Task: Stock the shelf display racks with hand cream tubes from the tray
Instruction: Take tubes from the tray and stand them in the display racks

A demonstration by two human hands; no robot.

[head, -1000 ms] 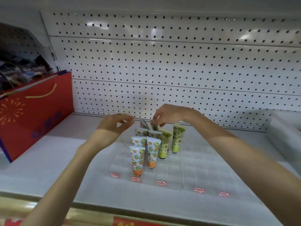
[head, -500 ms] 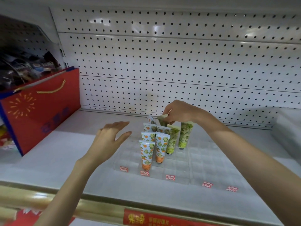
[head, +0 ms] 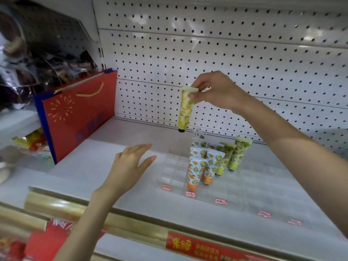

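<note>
My right hand (head: 216, 91) pinches the flat top end of a yellow hand cream tube (head: 185, 110), which hangs cap down in the air above the shelf. Below and to its right stands a clear display rack (head: 169, 172) with several upright tubes: orange-patterned ones (head: 195, 172) in front and green-patterned ones (head: 240, 153) behind. My left hand (head: 130, 166) hovers flat over the shelf to the left of the rack, fingers straight, holding nothing.
A red gift bag (head: 75, 113) with a gold handle stands at the left on the white shelf (head: 90, 166). A white pegboard (head: 226, 53) forms the back wall. Red price tags (head: 190, 194) line the rack front. A gold shelf edge (head: 113, 217) runs along the front.
My right hand has lifted a yellow tube up and to the left, out of the group in the rack. My left hand has drawn back to the left and flattened.
</note>
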